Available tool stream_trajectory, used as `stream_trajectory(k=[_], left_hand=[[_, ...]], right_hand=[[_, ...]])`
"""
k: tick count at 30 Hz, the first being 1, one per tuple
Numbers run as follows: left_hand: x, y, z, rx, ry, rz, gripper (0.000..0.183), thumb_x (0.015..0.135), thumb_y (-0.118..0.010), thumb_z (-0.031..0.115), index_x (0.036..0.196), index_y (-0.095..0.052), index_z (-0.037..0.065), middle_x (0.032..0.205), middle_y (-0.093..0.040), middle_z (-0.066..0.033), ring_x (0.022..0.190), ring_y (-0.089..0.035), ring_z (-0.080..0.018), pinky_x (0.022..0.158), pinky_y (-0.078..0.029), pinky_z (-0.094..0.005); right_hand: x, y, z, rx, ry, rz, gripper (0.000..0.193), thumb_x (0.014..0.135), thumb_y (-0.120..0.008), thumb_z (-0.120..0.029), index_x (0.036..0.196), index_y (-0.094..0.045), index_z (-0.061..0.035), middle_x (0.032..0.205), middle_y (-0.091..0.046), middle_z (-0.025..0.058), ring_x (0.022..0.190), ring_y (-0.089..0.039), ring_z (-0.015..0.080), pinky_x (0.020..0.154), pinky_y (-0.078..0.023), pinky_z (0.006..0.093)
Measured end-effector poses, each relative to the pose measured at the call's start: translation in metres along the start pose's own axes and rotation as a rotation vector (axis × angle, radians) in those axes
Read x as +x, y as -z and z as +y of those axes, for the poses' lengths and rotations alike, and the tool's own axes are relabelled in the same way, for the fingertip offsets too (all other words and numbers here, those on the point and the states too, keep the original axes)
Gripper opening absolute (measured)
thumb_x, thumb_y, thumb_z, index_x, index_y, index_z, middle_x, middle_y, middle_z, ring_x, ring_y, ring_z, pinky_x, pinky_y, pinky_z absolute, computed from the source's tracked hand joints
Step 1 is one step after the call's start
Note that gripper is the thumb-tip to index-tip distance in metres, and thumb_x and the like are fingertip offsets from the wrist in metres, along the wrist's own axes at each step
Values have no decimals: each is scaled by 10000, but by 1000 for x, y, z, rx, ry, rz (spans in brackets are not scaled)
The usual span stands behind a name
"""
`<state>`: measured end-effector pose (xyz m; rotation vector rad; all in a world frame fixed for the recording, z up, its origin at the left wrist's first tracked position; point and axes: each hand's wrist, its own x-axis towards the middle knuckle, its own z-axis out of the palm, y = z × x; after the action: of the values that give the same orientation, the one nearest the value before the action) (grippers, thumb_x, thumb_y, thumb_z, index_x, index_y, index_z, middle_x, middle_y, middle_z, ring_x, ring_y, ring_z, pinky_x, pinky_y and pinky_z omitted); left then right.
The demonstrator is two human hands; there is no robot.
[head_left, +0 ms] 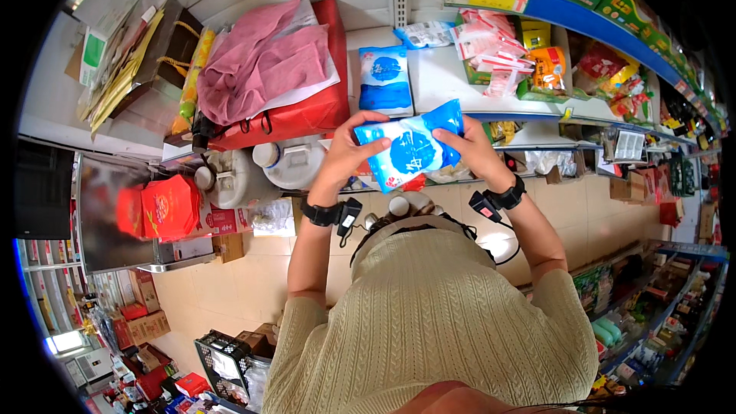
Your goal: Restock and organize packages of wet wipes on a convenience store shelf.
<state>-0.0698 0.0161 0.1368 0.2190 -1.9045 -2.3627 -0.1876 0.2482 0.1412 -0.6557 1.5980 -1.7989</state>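
Between my two hands is a blue and white plastic packet [415, 150], tilted with its right end higher. My left hand [354, 147] grips its left end, thumb on the front. On the other end, my right hand [474, 151] pinches the edge with the thumb on top. Just beyond the held packet, a similar blue and white packet [385, 78] lies flat on the white shelf [437, 69]. Another small packet [425, 34], white and blue, rests behind it against the back panel.
Left on the shelf, a pink cloth [264, 69] lies over a red box [331, 54]. Open cartons of red and white packets [494, 46] stand to the right. Below the shelf are white plastic jugs [295, 165] and red bags [170, 207]. A black crate [222, 364] sits behind me.
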Motion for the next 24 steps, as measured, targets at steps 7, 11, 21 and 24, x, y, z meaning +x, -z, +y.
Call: stream_trajectory(k=[7, 11, 21, 24], left_hand=[[-18, -35, -7, -138, 117, 174, 426, 857, -776, 223, 1165, -614, -22, 1052, -702, -103, 916, -679, -142, 720, -563, -260], [-16, -19, 12, 113, 125, 89, 362, 855, -775, 218, 1095, -660, -27, 990, -723, -94, 854, -687, -138, 725, -558, -267], [-7, -25, 6, 189, -9, 45, 383, 847, -785, 231, 1089, -638, -27, 1023, -709, -119, 917, -677, -164, 809, -537, -305], [-4, -28, 4, 137, 17, 62, 383, 853, -783, 239, 1087, -637, -26, 1023, -707, -109, 920, -674, -157, 814, -536, -301]], right_hand=[[0, -18, 8, 128, 41, 79, 335, 909, -726, -175, 1170, -595, -11, 1080, -674, 36, 968, -612, 79, 840, -513, 260], [-3, -16, 10, 52, 0, 0, 336, 868, -764, -123, 1146, -609, -17, 1056, -679, 42, 943, -622, 81, 813, -519, 258], [-8, -6, 20, -11, 15, 43, 328, 861, -760, -105, 1136, -618, 3, 1025, -701, 47, 878, -644, 76, 774, -529, 249], [-13, -9, 19, -18, 78, 67, 335, 865, -757, -115, 1145, -615, 3, 1025, -702, 50, 875, -646, 78, 771, -528, 245]])
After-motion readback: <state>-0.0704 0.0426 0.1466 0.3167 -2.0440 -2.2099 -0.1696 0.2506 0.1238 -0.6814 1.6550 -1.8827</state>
